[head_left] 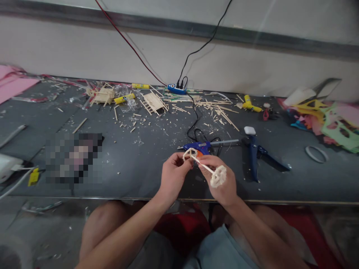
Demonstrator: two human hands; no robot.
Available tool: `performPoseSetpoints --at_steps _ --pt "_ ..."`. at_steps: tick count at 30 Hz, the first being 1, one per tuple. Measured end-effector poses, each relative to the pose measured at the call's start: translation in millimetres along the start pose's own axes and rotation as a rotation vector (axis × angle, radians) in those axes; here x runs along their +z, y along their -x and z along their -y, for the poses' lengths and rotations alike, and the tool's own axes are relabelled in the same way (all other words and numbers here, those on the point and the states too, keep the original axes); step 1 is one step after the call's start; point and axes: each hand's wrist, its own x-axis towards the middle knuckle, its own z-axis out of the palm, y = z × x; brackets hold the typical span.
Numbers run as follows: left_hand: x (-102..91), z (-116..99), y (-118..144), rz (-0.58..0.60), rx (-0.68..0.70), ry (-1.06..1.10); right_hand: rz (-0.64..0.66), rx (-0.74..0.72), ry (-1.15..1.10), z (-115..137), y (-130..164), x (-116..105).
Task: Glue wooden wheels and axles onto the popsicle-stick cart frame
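A long dark grey worktable (126,168) is set against a pale wall (84,52). Along the wall, above the table, a grey horizontal strip (196,28) is seen, and a red cable (126,39) and a black cable (207,41) are hung down it to the table's far edge. Below the table's near edge, a grey floor (33,231) is seen. The table is evenly lit.

Left hand (173,172) and right hand (221,180) grip a two-wheeled stick axle (204,167); blue glue gun (199,147) lies at twelve o'clock on the tabletop (134,164).
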Motion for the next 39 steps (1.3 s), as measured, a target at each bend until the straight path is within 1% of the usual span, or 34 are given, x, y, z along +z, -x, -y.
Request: performPoseSetpoints --at_steps 7,9,12,16,18,21,22,23,26,28,30,32,35,37,39 --pt "-0.7 -1.4 -1.3 -0.046 0.053 -0.202 -0.007 -0.005 0.006 -2.1 -1.0 2.3" --pt "-0.6 -1.3 -1.7 -0.040 0.062 -0.237 -0.016 -0.008 -0.004 -2.6 -2.4 2.8" --pt "0.6 -1.7 -1.7 0.048 0.065 -0.264 -0.051 0.055 -0.001 -4.6 -6.8 0.3" --pt "-3.7 -9.7 -3.1 0.161 0.045 -0.330 -0.151 0.229 -0.062 -10.2 -15.9 -7.1" --pt "-12.6 -17.5 -7.0 0.231 0.053 -0.483 -0.200 0.299 -0.144 -12.9 -20.0 -9.5" --pt "-32.2 -28.7 -16.4 0.336 0.122 -0.864 -0.237 0.361 -0.255 -15.5 -23.0 -9.4" --pt "-38.6 -30.9 -19.6 0.323 0.146 -0.946 -0.243 0.371 -0.282 -15.8 -23.0 -8.5" --pt "-44.1 -32.3 -22.4 0.308 0.150 -0.976 -0.241 0.380 -0.307 -16.0 -22.8 -7.4" --pt "-53.8 -32.9 -27.2 0.296 0.125 -0.901 -0.197 0.400 -0.365 -15.3 -20.8 -3.7" --pt "-55.6 -33.8 -27.3 0.331 0.109 -0.826 -0.164 0.413 -0.384 -14.6 -19.5 -2.1" --pt "-56.2 -36.7 -26.4 0.338 0.089 -0.710 -0.154 0.428 -0.391 -14.3 -18.8 -1.1" --pt "-57.1 -40.7 -26.0 0.296 0.075 -0.559 -0.154 0.444 -0.386 -14.3 -18.7 -0.4" --pt "-58.5 -44.8 -27.8 0.186 0.091 -0.374 -0.148 0.461 -0.368 -14.1 -18.9 0.9" --pt "-58.3 -45.3 -29.5 0.145 0.102 -0.301 -0.140 0.473 -0.359 -13.8 -18.9 2.0" --pt "-56.5 -45.3 -29.7 0.149 0.098 -0.293 -0.131 0.484 -0.355 -13.5 -18.8 2.9"
